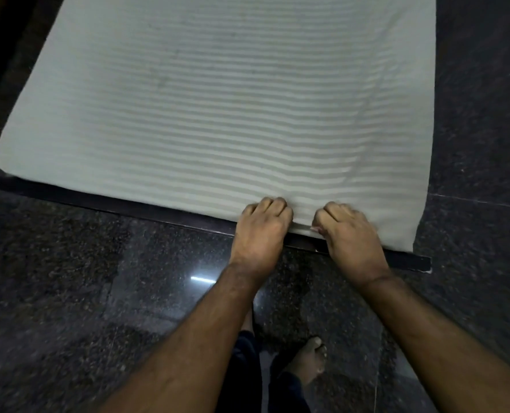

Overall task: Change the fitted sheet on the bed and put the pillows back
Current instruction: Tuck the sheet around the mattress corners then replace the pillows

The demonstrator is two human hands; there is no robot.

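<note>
A pale striped sheet [218, 108] lies spread over the bed, covering it from the far end to the near edge; its stripes run across, and they bunch into soft wrinkles toward the near edge where the hands are. The left hand [261, 231] sits at the sheet's near edge, fingers curled under and gripping the cloth there; the right hand [347, 234] is just beside it, also at that edge, fingers curled and pinching the hem, a small fold of cloth showing by its thumb. Both hands lie right of the middle of the sheet's near edge, knuckles up. A dark bed frame [128, 201] shows as a strip just below the sheet's near edge. Dark polished floor [68, 293] surrounds the sheet on three sides; a bare foot [310, 359] stands on it, well short of the sheet.
</note>
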